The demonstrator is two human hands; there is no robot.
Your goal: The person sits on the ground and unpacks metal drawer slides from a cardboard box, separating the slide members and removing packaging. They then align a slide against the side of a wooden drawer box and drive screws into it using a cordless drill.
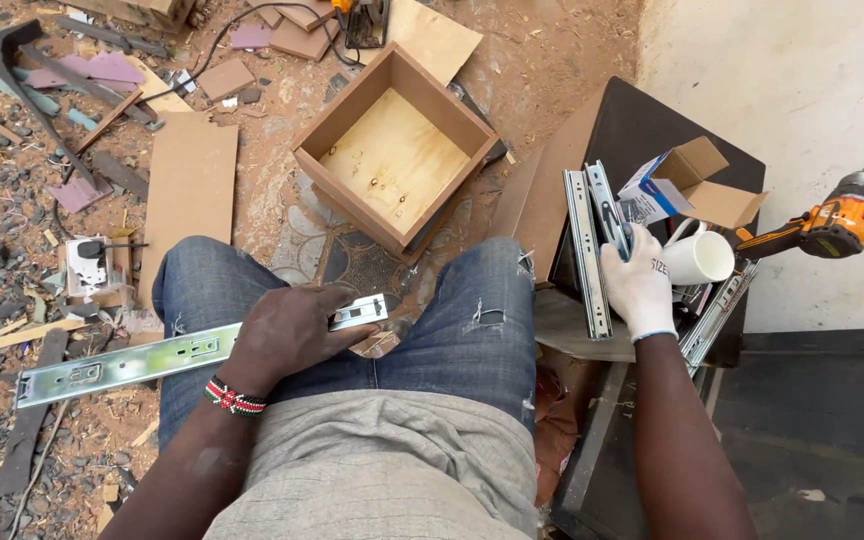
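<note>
1. Drawer slide (152,358), a long bright metal rail, lies across the person's lap, running from the left thigh out to the left; the bare left hand (287,330) presses down on it, fingers curled together over the rail near its right end.
2. Gloved right hand (637,285) reaches to the right, fingers closed round a second rail (607,205) at the near edge of a dark board (642,125); a third rail (584,250) lies just beside it; judged from this, the step is gathering the slide parts, and the next move calls for lifting that rail free without knocking the white mug (702,258).
3. Wooden drawer box (397,150) sits on the ground, far of the knees, open side up, holding nothing that shows; a small cardboard carton (682,180) stands open on the board, contents hidden; an orange drill (832,225) lies far right.
</note>
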